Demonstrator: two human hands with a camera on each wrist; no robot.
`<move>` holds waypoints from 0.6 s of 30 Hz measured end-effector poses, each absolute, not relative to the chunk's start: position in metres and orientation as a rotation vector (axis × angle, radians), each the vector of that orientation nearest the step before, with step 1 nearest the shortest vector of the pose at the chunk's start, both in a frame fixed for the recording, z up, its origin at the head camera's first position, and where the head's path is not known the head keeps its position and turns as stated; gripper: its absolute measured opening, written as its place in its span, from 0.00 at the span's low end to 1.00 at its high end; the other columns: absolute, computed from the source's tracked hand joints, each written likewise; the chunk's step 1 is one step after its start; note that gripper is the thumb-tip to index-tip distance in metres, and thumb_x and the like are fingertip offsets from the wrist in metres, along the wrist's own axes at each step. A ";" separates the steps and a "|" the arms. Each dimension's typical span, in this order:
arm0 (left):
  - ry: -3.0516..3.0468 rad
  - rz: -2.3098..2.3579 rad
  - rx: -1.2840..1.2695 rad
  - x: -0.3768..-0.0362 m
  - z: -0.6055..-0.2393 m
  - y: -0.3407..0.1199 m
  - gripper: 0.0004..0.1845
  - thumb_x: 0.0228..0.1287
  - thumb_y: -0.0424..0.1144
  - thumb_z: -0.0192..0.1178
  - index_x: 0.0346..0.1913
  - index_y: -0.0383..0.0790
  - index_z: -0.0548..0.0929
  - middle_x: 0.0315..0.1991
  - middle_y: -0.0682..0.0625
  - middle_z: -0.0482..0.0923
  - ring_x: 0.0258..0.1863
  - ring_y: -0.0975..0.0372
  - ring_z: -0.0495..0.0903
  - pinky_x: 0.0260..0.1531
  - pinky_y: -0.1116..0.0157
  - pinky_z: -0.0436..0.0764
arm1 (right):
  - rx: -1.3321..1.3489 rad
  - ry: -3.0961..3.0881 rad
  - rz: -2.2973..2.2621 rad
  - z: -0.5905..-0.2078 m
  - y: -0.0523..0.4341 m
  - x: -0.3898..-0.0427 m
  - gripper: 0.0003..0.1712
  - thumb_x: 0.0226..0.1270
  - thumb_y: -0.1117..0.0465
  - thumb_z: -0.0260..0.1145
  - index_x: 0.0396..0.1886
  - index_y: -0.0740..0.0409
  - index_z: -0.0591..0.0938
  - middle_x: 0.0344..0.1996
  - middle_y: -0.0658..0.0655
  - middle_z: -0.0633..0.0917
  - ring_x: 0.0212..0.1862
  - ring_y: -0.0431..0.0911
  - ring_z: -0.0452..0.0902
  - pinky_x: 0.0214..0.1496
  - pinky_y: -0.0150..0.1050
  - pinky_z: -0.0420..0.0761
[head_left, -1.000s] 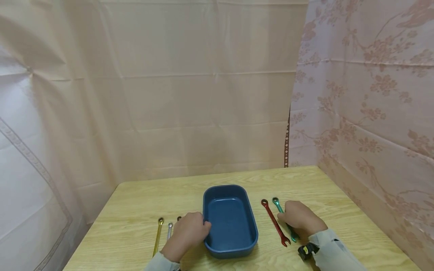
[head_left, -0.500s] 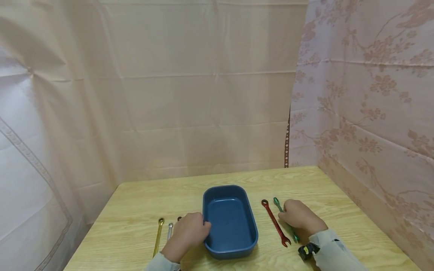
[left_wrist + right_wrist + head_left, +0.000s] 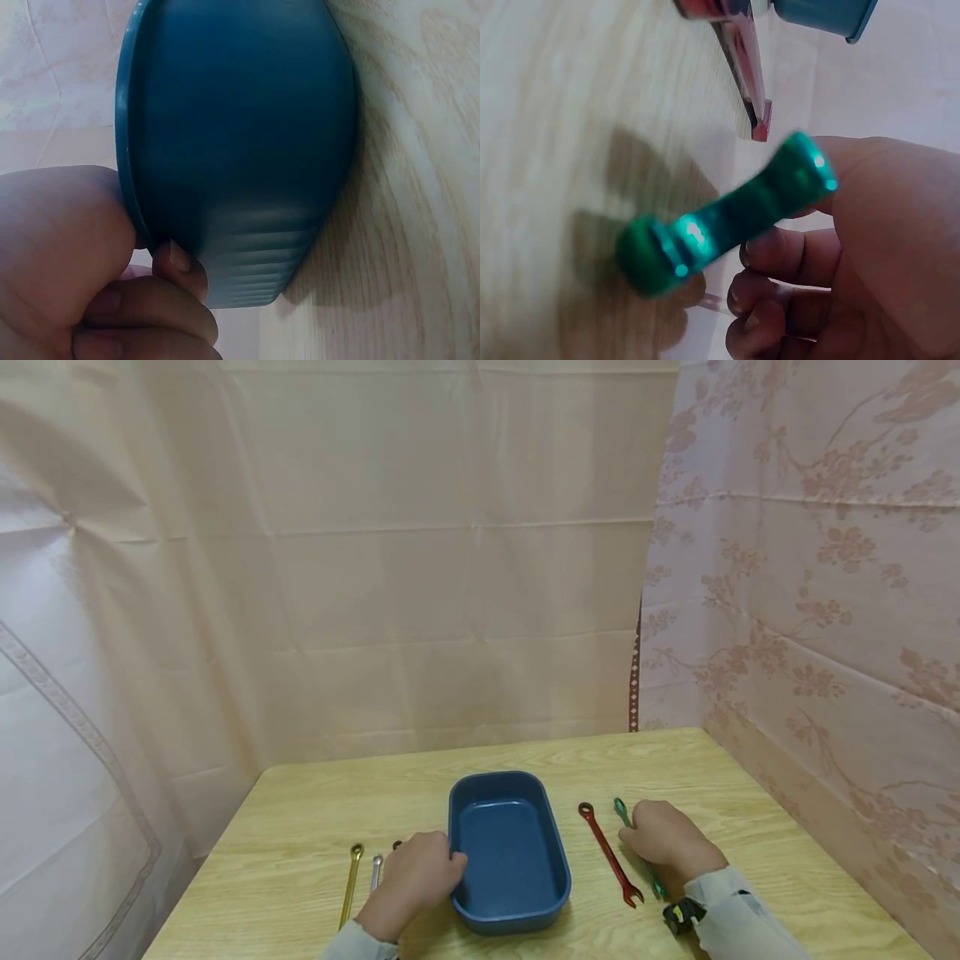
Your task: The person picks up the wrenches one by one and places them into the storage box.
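Observation:
A deep blue rectangular bin [image 3: 510,852] stands on the table, its inside bare. My left hand [image 3: 422,868] pinches the bin's left rim; the left wrist view shows thumb and fingers either side of that rim [image 3: 129,142]. In my right hand [image 3: 666,842] is a green wrench [image 3: 621,810], gripped around its middle and turned on edge. Its open-end head [image 3: 727,217] looms large and blurred in the right wrist view, with a shadow on the wood beside it. Just left of that hand lies a red wrench [image 3: 609,853], ring end away from me.
Left of the bin lie a gold wrench [image 3: 351,885] and a silver wrench [image 3: 376,872]. A dark ring end [image 3: 397,844] shows behind my left hand, the rest hidden. Beige cloth [image 3: 450,568] hangs behind the table [image 3: 360,785], and flowered cloth [image 3: 840,610] on the right.
The green wrench has turned from lying flat onto its edge in my right hand and shifted slightly right, away from the red one. My left hand and the bin have stayed in place.

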State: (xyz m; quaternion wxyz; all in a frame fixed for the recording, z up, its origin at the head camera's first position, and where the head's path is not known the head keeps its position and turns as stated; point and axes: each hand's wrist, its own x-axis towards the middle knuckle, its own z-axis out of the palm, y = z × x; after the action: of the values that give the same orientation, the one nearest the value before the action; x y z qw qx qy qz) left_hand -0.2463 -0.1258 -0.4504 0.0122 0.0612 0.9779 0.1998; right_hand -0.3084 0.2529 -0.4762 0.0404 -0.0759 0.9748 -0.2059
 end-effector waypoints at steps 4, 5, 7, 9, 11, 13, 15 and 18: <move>3.046 0.622 0.190 -0.247 -0.451 -0.126 0.18 0.65 0.47 0.54 0.17 0.47 0.71 0.15 0.53 0.69 0.14 0.60 0.67 0.15 0.63 0.63 | -0.228 2.995 -0.614 -0.475 0.254 -0.307 0.24 0.69 0.58 0.61 0.12 0.49 0.67 0.12 0.46 0.61 0.16 0.40 0.54 0.22 0.35 0.61; 3.046 0.621 0.190 -0.247 -0.452 -0.126 0.18 0.65 0.47 0.54 0.17 0.47 0.71 0.15 0.53 0.69 0.14 0.60 0.67 0.15 0.63 0.63 | -0.227 2.999 -0.610 -0.475 0.254 -0.307 0.23 0.69 0.58 0.61 0.12 0.50 0.68 0.12 0.46 0.62 0.16 0.41 0.55 0.23 0.36 0.61; 3.047 0.626 0.189 -0.247 -0.452 -0.126 0.18 0.65 0.47 0.54 0.17 0.47 0.71 0.16 0.53 0.69 0.14 0.60 0.67 0.15 0.63 0.63 | -0.224 3.004 -0.604 -0.474 0.254 -0.306 0.23 0.69 0.58 0.61 0.13 0.50 0.68 0.13 0.47 0.63 0.17 0.41 0.56 0.23 0.36 0.62; 3.051 0.631 0.189 -0.247 -0.452 -0.126 0.18 0.64 0.46 0.54 0.16 0.48 0.71 0.15 0.53 0.69 0.14 0.60 0.67 0.15 0.63 0.63 | -0.220 3.004 -0.604 -0.474 0.254 -0.306 0.23 0.69 0.58 0.61 0.13 0.50 0.68 0.13 0.46 0.62 0.17 0.41 0.55 0.23 0.36 0.62; 3.057 0.637 0.188 -0.246 -0.452 -0.125 0.18 0.64 0.46 0.54 0.16 0.48 0.70 0.15 0.53 0.68 0.14 0.61 0.67 0.14 0.63 0.62 | -0.228 3.015 -0.607 -0.474 0.253 -0.305 0.24 0.69 0.59 0.61 0.12 0.50 0.67 0.12 0.46 0.61 0.16 0.40 0.54 0.23 0.35 0.61; 3.065 0.645 0.188 -0.246 -0.452 -0.125 0.18 0.63 0.46 0.54 0.16 0.48 0.70 0.15 0.53 0.68 0.13 0.61 0.66 0.14 0.63 0.62 | -0.233 3.024 -0.616 -0.473 0.253 -0.305 0.24 0.68 0.60 0.61 0.11 0.49 0.67 0.12 0.45 0.59 0.16 0.40 0.52 0.22 0.35 0.60; 3.072 0.650 0.183 -0.246 -0.452 -0.125 0.18 0.63 0.45 0.54 0.16 0.48 0.69 0.15 0.53 0.68 0.13 0.61 0.66 0.14 0.63 0.62 | -0.239 3.035 -0.621 -0.473 0.252 -0.305 0.25 0.68 0.61 0.61 0.10 0.49 0.66 0.11 0.45 0.58 0.16 0.40 0.51 0.21 0.34 0.59; 3.077 0.633 0.169 -0.246 -0.452 -0.124 0.18 0.64 0.46 0.54 0.16 0.48 0.70 0.15 0.53 0.68 0.13 0.60 0.67 0.14 0.63 0.63 | -0.246 3.044 -0.618 -0.472 0.252 -0.305 0.25 0.67 0.62 0.61 0.10 0.49 0.66 0.11 0.45 0.58 0.16 0.40 0.51 0.22 0.34 0.59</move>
State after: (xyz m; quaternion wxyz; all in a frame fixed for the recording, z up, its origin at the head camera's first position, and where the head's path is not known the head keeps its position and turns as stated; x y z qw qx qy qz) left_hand -0.2458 -0.1244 -0.4516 -0.0023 0.0539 0.9781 0.2010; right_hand -0.3049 0.2519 -0.4719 0.0130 -0.0791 0.9769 -0.1983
